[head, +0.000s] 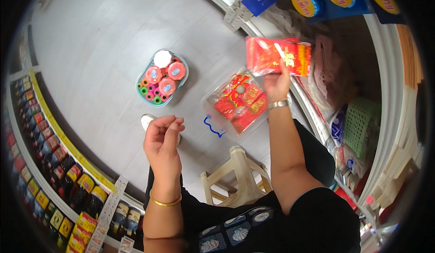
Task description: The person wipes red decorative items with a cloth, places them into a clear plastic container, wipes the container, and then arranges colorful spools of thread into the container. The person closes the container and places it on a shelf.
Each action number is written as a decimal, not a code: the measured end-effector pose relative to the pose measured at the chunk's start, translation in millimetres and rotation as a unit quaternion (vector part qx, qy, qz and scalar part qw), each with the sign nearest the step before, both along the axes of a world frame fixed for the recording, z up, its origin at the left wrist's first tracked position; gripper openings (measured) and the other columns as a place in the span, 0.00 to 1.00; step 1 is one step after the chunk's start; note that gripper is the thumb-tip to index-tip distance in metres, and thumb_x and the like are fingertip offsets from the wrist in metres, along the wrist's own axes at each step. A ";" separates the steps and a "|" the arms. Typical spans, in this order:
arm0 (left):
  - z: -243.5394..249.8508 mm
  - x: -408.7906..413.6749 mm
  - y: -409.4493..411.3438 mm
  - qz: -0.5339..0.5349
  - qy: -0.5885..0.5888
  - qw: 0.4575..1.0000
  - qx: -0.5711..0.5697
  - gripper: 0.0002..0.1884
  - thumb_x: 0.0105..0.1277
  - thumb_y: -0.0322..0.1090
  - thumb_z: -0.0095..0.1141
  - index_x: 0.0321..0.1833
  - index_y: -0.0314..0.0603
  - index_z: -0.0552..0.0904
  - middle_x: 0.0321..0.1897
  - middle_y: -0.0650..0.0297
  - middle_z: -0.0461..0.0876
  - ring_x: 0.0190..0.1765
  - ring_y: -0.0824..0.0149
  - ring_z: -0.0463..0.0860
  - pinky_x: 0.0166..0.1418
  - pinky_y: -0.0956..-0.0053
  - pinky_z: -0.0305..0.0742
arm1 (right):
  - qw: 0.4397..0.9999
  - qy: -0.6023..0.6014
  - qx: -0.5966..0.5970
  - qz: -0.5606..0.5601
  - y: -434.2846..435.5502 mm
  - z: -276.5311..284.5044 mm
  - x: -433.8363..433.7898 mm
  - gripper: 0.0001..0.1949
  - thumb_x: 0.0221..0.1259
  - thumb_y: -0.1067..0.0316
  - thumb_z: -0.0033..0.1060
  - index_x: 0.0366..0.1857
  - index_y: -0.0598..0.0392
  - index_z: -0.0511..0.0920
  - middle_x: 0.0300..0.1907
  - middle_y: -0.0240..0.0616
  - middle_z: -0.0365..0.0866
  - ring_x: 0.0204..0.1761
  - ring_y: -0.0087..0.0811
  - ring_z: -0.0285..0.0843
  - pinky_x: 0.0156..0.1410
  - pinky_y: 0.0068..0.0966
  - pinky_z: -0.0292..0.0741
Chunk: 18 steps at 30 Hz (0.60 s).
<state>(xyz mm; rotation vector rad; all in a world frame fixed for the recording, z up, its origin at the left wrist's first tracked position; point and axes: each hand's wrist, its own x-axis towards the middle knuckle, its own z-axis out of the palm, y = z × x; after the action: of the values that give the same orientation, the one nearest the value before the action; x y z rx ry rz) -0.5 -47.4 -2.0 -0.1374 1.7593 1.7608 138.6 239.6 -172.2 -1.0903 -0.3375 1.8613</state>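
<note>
My right hand (277,84) grips a stack of red packets with gold print in clear plastic wrap (265,54), thumb on top. The stack is held above the far right corner of a clear plastic box (208,101). Inside that box lie several red-and-gold packets (249,120) and a small pale round object (240,89). My left hand (162,139) hovers over the floor left of the box, its fingers curled in toward the thumb; I see nothing in it. Beyond it stands a light-blue basin (186,74) with colourful thread spools (157,92) and wrapped pink rolls (167,86).
A beige plastic stool (240,168) stands close before my body. Shelves with dark sauce bottles (73,173) curve along the left. On the right are white shelving (307,101), a green perforated basket (361,127) and blue hanging packs (306,3). Grey tiles (102,32) cover the floor.
</note>
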 end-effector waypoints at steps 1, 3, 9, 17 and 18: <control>-6.6 -0.8 1.5 -0.001 0.012 1.000 -0.020 0.06 0.70 0.24 0.55 0.47 0.33 0.79 0.41 0.59 0.84 0.43 0.69 0.81 0.51 0.75 0.76 | 1.000 0.016 0.012 -0.012 15.0 -3.6 -0.7 0.14 0.66 0.68 0.62 0.53 0.57 0.76 0.52 0.38 0.83 0.54 0.32 0.81 0.60 0.33 0.78; -20.9 -6.9 3.4 0.009 0.015 0.999 -0.039 0.05 0.70 0.24 0.55 0.46 0.33 0.79 0.41 0.60 0.84 0.41 0.71 0.80 0.49 0.76 0.75 | 0.999 0.039 0.010 -0.004 44.4 -17.9 -3.5 0.16 0.67 0.67 0.62 0.56 0.57 0.75 0.53 0.39 0.82 0.54 0.33 0.81 0.61 0.34 0.78; -85.3 -43.0 -9.5 0.121 -0.003 0.980 -0.159 0.09 0.68 0.29 0.58 0.47 0.35 0.78 0.37 0.64 0.81 0.39 0.72 0.79 0.44 0.77 0.74 | 0.997 0.027 0.012 -0.064 56.5 -31.2 -45.5 0.23 0.73 0.55 0.52 0.64 0.57 0.70 0.63 0.42 0.75 0.63 0.40 0.75 0.71 0.45 0.70; -220.3 -86.0 -46.1 0.194 -0.090 0.925 -0.316 0.22 0.67 0.29 0.55 0.63 0.29 0.72 0.47 0.54 0.81 0.46 0.68 0.81 0.48 0.73 0.76 | 0.970 -0.129 -0.167 0.125 93.1 -25.0 -13.9 0.39 0.67 0.40 0.57 0.67 0.66 0.61 0.66 0.61 0.68 0.67 0.52 0.71 0.73 0.45 0.67; -256.0 -93.4 -67.7 0.189 -0.068 0.923 -0.328 0.24 0.67 0.30 0.55 0.65 0.31 0.70 0.47 0.56 0.80 0.45 0.67 0.80 0.45 0.73 0.75 | 0.964 -0.153 -0.160 0.144 90.4 -18.7 -12.0 0.43 0.65 0.40 0.60 0.66 0.71 0.58 0.66 0.70 0.64 0.67 0.56 0.69 0.73 0.45 0.66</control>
<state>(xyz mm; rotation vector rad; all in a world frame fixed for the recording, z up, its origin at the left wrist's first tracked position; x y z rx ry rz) -93.9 -115.0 -258.0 -0.9101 2.2560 1.2756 126.6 330.0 -191.0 -1.6313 -0.3982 2.0486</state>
